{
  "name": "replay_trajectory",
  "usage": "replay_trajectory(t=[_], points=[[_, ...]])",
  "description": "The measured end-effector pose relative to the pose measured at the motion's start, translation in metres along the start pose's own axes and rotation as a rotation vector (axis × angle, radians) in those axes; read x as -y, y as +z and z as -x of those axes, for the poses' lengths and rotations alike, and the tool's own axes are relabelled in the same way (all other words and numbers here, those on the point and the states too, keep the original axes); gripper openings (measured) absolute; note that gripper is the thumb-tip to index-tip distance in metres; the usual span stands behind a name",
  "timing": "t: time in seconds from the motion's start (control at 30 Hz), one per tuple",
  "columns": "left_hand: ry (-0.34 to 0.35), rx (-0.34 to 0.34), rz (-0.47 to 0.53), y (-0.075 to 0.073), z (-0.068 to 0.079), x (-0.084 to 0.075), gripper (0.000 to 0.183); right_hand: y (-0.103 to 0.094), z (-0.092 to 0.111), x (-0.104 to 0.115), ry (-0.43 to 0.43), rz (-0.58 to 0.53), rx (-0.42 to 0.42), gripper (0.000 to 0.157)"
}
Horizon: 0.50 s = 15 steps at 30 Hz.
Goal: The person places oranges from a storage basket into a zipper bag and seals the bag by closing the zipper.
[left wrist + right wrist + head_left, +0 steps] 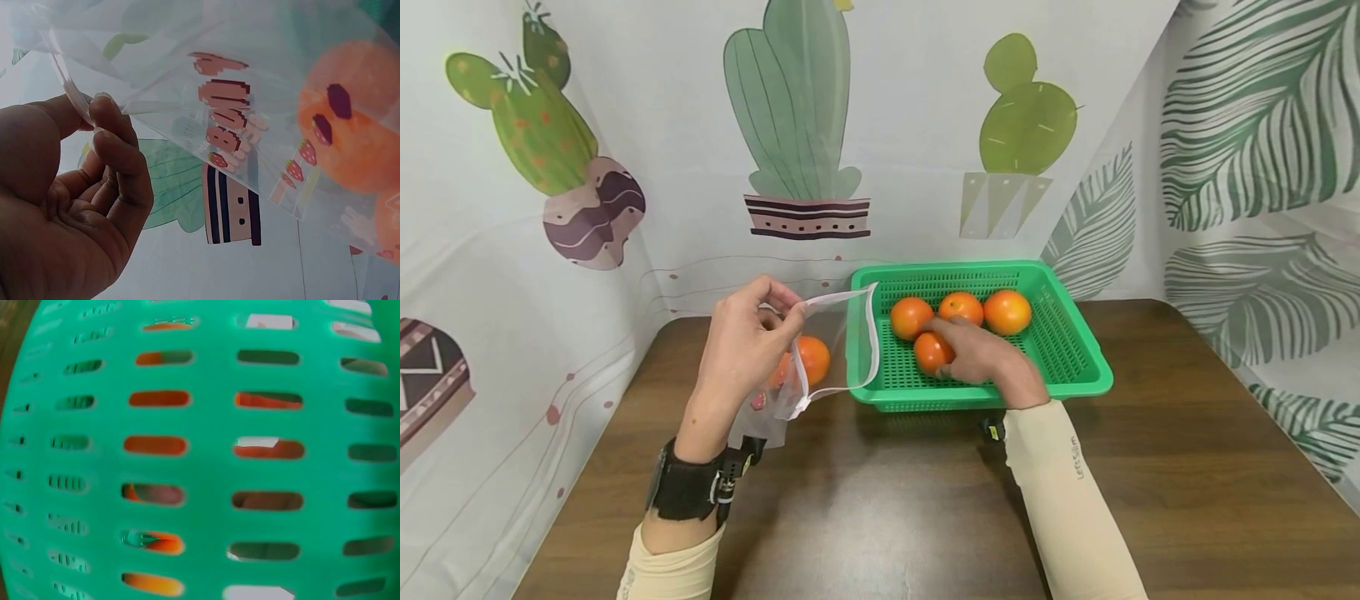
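My left hand (748,337) pinches the edge of a clear zip bag (873,333) between thumb and fingers, and the bag's mouth gapes toward the basket. Orange-red tomatoes (812,360) sit inside the bag; the left wrist view shows them through printed plastic (224,115). In the green basket (970,397), my right hand (981,352) curls its fingers round a tomato (931,355) near the front wall. Behind it lie three more tomatoes, at left (911,318), middle (961,307) and right (1008,312). The basket's slotted wall (209,469) mostly hides the hand in the right wrist view.
Everything stands on a brown wooden table (880,517). A white cloth (910,167) with cactus and leaf prints hangs close behind the basket. The bag's zip edge overlaps the basket's left rim (854,375).
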<state>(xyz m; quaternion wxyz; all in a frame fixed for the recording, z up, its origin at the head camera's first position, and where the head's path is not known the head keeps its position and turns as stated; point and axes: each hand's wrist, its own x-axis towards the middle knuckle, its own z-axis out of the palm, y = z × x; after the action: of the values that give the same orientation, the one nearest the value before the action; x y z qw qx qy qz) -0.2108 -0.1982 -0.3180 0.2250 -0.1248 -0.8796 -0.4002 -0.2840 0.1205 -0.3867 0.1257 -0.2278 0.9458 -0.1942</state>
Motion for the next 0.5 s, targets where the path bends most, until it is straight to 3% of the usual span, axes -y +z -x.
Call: replay_trajectory(t=[0.5], points=[[-0.001, 0.006, 0.002, 0.0011, 0.0003, 0.0007, 0.007, 0.0013, 0.0007, -0.0008, -0.006, 0.007, 0.027, 0.075]])
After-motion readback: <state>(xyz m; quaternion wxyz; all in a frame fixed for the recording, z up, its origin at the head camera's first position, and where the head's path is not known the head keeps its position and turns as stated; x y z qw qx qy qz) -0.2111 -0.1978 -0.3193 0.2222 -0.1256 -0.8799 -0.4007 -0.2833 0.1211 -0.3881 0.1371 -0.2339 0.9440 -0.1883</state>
